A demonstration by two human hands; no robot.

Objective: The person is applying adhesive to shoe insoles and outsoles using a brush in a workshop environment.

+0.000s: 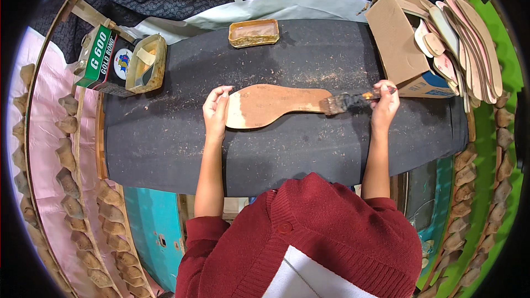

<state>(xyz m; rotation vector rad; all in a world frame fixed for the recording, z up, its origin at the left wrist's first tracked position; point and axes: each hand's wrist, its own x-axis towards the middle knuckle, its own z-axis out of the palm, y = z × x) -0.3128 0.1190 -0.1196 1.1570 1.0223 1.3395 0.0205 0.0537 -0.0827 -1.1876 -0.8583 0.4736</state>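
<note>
A tan, sole-shaped insole (pixel 270 105) lies crosswise in front of me, its broad end to the left and its narrower end to the right. The broad end looks paler than the rest. My left hand (pixel 215 113) is closed on that left edge, thumb on top. In my right hand (pixel 385 106) is the handle of a flat paintbrush (pixel 346 102), dark and crusted. Its bristles touch the narrower right end of the insole. The brush hides part of that end.
Bits of debris dot the dark cloth-covered table (pixel 292 154). A crusted rectangular tub (pixel 254 34) stands at the back. To the left are a green-and-black can (pixel 102 58) and a yellowish container (pixel 157 74). A cardboard box (pixel 395 38) with stacked insoles (pixel 469 49) is at right; shoe lasts (pixel 72 185) line side racks.
</note>
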